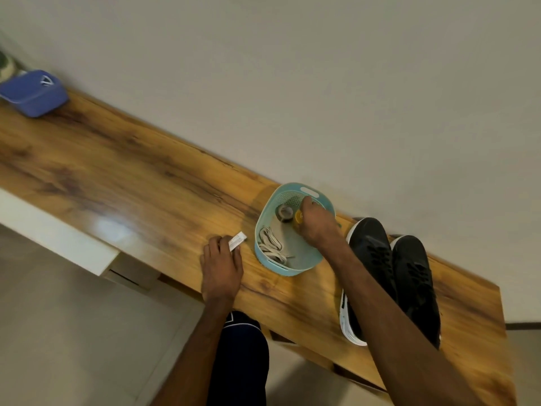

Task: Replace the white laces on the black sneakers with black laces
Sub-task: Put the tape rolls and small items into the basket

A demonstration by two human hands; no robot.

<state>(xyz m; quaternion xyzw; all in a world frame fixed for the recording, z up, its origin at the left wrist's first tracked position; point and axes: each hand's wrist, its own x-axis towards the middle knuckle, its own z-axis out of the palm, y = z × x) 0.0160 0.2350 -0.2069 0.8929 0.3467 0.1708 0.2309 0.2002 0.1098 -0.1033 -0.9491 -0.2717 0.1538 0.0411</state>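
I see a blue cap (33, 93) with a white logo at the upper left; at centre a teal basket (288, 272) holds white laces (272, 244), a tape roll (284, 213) and a yellow item (298, 217); the right hand (317, 224) half covers that item, so I cannot tell its grip; the left hand (221, 268) pinches a white tag (237, 241), print unreadable; black sneakers (370, 244) stand right of the basket on the wooden bench (131, 177), against a pale wall (322, 83).

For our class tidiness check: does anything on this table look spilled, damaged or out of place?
Nothing stands out. The white laces lie loose inside the teal basket, and the two black sneakers stand side by side on the table. The left hand holds a paper slip.
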